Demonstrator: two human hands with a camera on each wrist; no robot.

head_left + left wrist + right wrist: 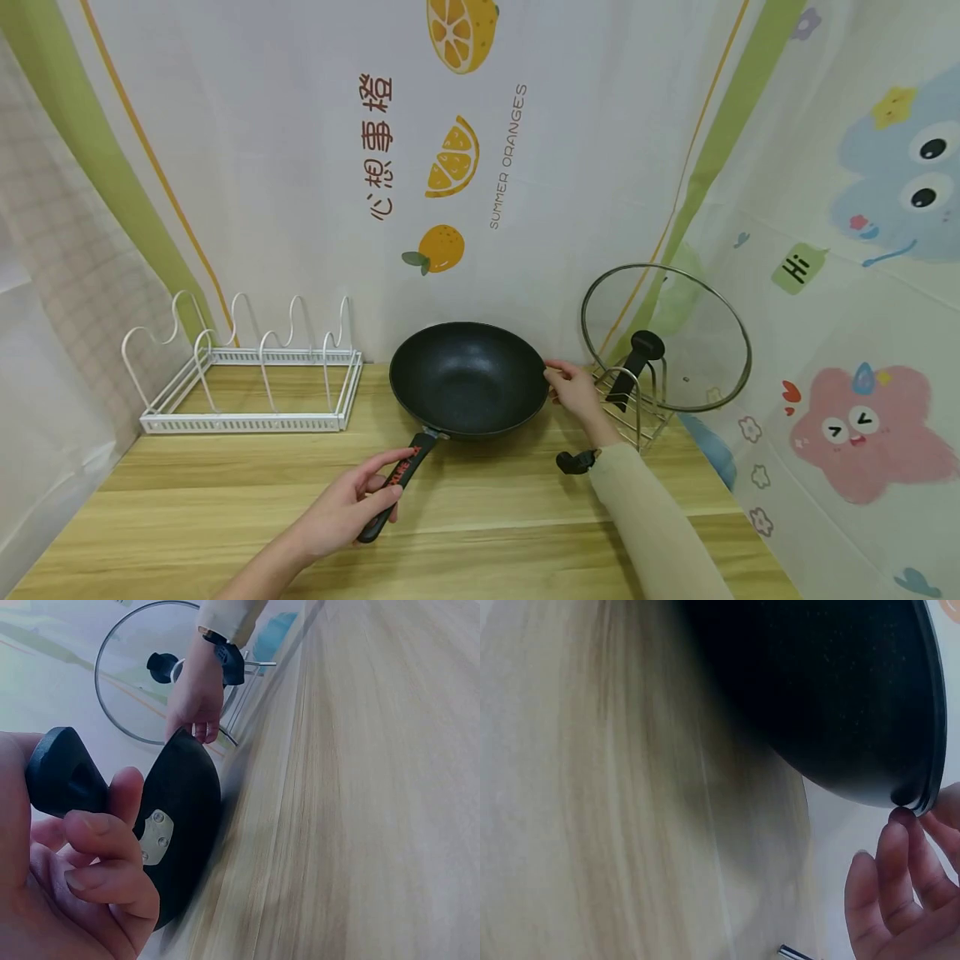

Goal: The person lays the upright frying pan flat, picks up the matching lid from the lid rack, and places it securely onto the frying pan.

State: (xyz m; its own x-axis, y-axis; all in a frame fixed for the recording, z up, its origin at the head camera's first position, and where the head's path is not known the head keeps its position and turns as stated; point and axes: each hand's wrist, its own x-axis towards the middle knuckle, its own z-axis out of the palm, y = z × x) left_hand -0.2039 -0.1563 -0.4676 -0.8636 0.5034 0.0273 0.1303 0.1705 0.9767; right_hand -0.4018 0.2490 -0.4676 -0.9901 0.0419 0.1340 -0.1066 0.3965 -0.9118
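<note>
A black wok [468, 379] with a long black handle [401, 485] is in the middle of the head view, its open side facing up and toward me. My left hand [352, 507] holds the handle between thumb and fingers; the left wrist view shows the handle's end [66, 774] against the curled fingers and the riveted bracket [156, 837] beyond. At the wok's right edge, my right hand [577, 392] pinches the rim, thumb and fingertips on either side in the right wrist view. The wok's dark underside [840, 697] shows there, over the wooden table [630, 847].
On the left stands a white metal rack [247, 422] with several looped dividers. A glass lid [675, 333] with a black knob leans in a small wire stand [637, 408] at right, close to my right forearm. A printed curtain [300, 167] hangs behind the table.
</note>
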